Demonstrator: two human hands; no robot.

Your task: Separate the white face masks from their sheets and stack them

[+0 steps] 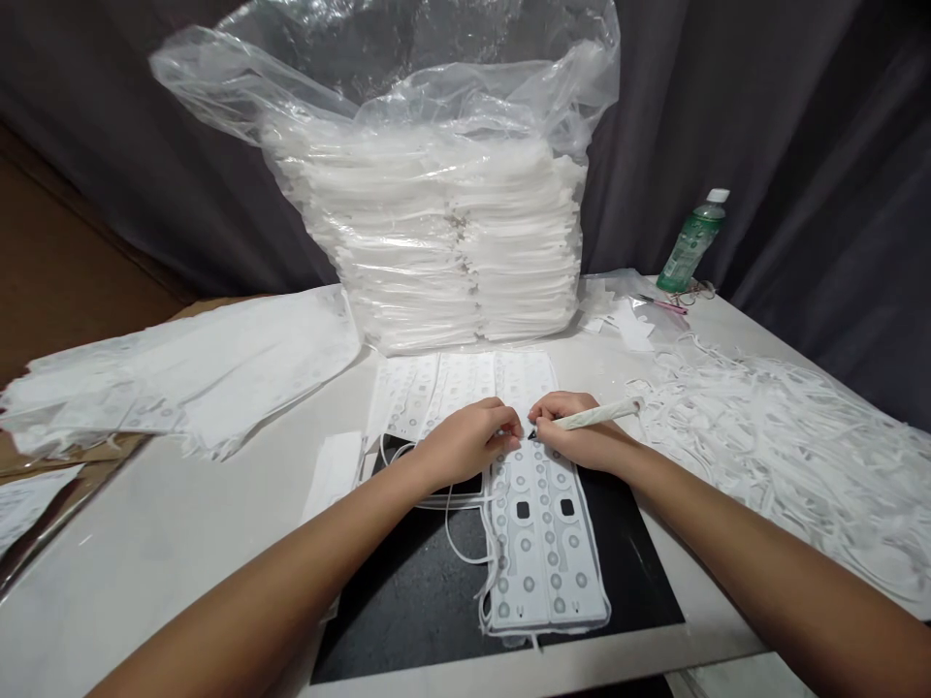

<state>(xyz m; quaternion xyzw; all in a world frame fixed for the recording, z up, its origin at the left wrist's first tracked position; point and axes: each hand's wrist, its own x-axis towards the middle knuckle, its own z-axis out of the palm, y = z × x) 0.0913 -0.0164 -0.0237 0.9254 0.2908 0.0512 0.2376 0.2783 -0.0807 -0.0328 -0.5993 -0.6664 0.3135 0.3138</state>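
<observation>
Right hand: one, [582, 438] closed around a white stick [593, 417], which is gripped like a pen with its dark tip set on the far end of the sheet.
Left hand: one, [465, 441] fingers bent, tips laid on the same far end just beside the stick's tip; whether the edge is pinched cannot be told.
Sheet: one white sheet [542, 562] is laid flat on the mat, under both hands; rows of round dots and two dark squares are seen in it.
Mat: one black mat [407, 601] is spread on the near edge of the table [160, 523].
Loose strip: one thin white strip [465, 555] is curled on the mat, touching the sheet's left side.
Flat sheets: three [458, 383] are laid side by side just beyond the hands.
Bag: one clear bag [443, 194] is stood behind them, filled with two stacks of white sheets.
Left pile: one heap of sheets [181, 373].
Right heap: one tangle of white strips [786, 446].
Bottle: one green bottle [690, 242] is stood at the far right corner.
</observation>
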